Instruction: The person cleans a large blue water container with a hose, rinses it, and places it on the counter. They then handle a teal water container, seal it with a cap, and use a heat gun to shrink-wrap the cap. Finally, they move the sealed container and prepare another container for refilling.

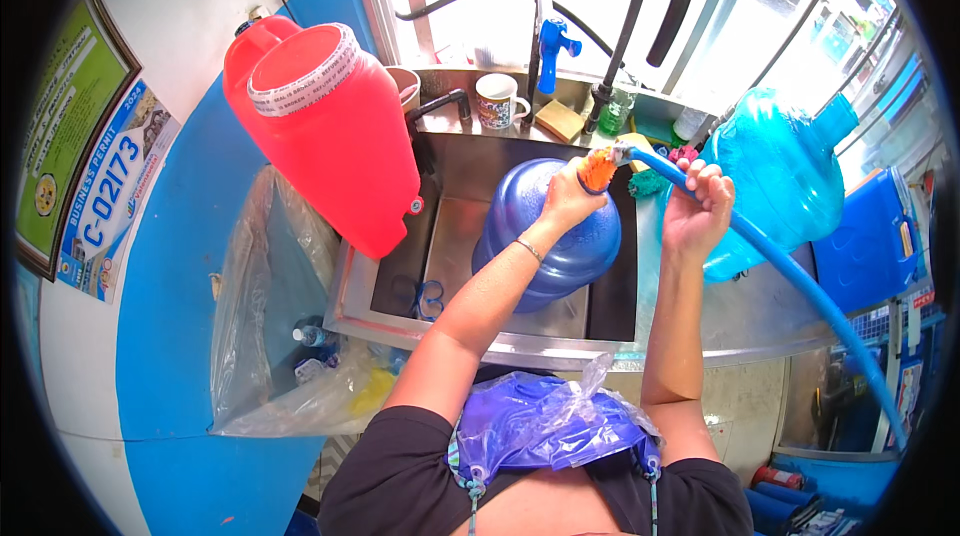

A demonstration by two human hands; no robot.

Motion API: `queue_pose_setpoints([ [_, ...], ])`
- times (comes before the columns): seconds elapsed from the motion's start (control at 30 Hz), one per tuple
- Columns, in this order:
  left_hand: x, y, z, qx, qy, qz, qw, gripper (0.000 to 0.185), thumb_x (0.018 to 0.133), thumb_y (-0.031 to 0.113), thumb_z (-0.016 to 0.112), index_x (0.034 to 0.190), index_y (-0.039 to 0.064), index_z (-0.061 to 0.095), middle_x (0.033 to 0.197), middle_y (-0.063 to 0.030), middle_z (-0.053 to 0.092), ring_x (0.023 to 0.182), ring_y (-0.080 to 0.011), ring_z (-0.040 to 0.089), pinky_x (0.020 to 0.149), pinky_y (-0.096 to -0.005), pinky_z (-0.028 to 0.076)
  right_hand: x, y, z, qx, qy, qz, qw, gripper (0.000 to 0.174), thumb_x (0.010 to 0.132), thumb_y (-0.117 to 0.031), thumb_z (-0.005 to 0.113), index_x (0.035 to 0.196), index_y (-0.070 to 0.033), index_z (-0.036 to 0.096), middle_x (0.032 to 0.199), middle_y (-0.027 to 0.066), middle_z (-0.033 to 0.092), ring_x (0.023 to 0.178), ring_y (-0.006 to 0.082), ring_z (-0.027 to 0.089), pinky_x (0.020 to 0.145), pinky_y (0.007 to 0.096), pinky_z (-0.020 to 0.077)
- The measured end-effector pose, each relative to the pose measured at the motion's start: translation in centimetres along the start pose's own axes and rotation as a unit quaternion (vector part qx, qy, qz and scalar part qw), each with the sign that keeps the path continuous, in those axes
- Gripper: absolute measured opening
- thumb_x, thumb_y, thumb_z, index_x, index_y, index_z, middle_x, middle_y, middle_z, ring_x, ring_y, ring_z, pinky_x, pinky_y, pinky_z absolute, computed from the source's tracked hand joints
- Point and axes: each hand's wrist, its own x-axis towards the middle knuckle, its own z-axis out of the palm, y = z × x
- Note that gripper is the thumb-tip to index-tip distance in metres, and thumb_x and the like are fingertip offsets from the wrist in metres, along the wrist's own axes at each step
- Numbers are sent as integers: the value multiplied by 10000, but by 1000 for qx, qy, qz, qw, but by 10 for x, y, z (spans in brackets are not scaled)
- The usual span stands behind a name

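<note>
A translucent blue-purple water jug leans in the stainless steel sink basin. My left hand grips it around the neck. At its mouth sit the orange bristles of a brush; whether some reach inside is hidden by the neck and hand. The brush has a long, bent blue tubular handle running down to the right. My right hand holds this handle near the bristle end, fingers curled over it. A pair of blue-handled scissors appears to lie left of the jug in the basin.
A red plastic container stands left of the sink; a turquoise jug lies tilted at right. Behind are a mug, a sponge and a blue-handled tap. A clear plastic bag hangs at left, beside the wall.
</note>
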Motion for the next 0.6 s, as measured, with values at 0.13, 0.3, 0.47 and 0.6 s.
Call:
queue_pose_setpoints([
  [0.13,13,3,-6,40,-20,-41,998,468,583,129,801,1000,43,606,914,-162,677,902,-343,659,800,-399,524,-2,1,-6,-24,-127,-40,991,361,858,-76,563,626,-139,294,685,21,374,747,167,436,926,401,439],
  [0.3,18,6,-6,-3,-87,-34,996,495,561,149,814,1005,55,619,930,-164,686,919,-322,666,814,-389,528,-1,2,-11,-4,-37,-36,999,366,860,-81,558,614,-138,293,688,24,387,755,173,438,938,407,440],
  [0.47,13,8,-5,20,-104,-33,994,538,575,149,800,1074,62,620,975,-155,691,942,-302,669,838,-365,524,5,-1,-11,28,-22,-42,998,351,858,-60,529,616,-138,288,681,28,395,735,169,441,921,393,428],
  [0.6,13,12,-12,10,-104,-38,994,548,581,154,796,1091,62,618,995,-164,687,969,-325,658,850,-376,519,6,-2,-2,32,-52,-40,997,357,864,-69,529,616,-142,283,673,24,386,729,166,430,916,403,425],
])
